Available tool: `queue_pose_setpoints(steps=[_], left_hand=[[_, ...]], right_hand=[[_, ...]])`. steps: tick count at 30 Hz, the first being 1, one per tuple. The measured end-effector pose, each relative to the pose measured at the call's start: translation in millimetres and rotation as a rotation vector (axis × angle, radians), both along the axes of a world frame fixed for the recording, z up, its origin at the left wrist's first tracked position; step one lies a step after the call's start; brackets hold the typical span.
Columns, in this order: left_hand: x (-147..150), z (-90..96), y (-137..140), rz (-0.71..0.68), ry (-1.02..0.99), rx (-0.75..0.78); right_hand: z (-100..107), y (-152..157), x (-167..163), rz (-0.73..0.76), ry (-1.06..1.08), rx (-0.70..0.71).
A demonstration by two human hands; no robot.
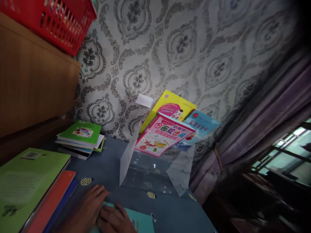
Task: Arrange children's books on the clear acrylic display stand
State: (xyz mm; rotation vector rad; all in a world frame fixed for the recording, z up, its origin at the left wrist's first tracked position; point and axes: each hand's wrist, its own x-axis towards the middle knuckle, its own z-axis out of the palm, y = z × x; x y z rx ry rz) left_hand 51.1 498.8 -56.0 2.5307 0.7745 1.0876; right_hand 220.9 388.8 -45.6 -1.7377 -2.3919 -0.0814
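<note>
A teal book (142, 220) lies at the bottom of the head view, partly cut off by the frame. My right hand (115, 219) rests on its cover, fingers laid out over it. Beside it, my left hand (90, 203) is at the book's upper left edge, its fingers stretched out and slightly blurred; its thumb is hidden. Beyond both hands stands a clear book rack (155, 179). It holds a pink book (162, 137) with cartoon animals, a yellow book (167, 100) behind that, and a blue book (201, 124) to the right.
Left of my hands is a stack with a large light-green book (31, 181) on top. A smaller pile under a green book (81, 132) sits near the wall. A red basket (73, 29) tops a wooden cabinet (36, 64). Purple curtains (255, 126) hang at the right.
</note>
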Motion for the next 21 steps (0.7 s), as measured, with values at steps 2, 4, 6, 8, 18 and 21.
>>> queue_pose_setpoints(steps=[2,4,6,8,18,21], left_hand=[[1,-0.8,1,-0.006,-0.031,-0.087],[5,1.0,0,0.016,-0.093,-0.155],[9,3.4,-3,0.036,-0.162,-0.174],[9,5.9,-5,0.037,-0.209,-0.153],[1,19.2,-14,-0.01,-0.101,-0.073],[-2,25.3,-20,-0.002,-0.07,-0.071]], right_hand=[[1,7,-11,0.015,0.006,0.013],[6,8,-13,0.059,0.015,0.069],[8,7,-10,0.109,0.038,0.178],[3,8,-7,0.123,0.067,0.308],[-44,11,4,0.151,-0.044,0.591],[-13,-12,23,0.12,-0.081,0.488]])
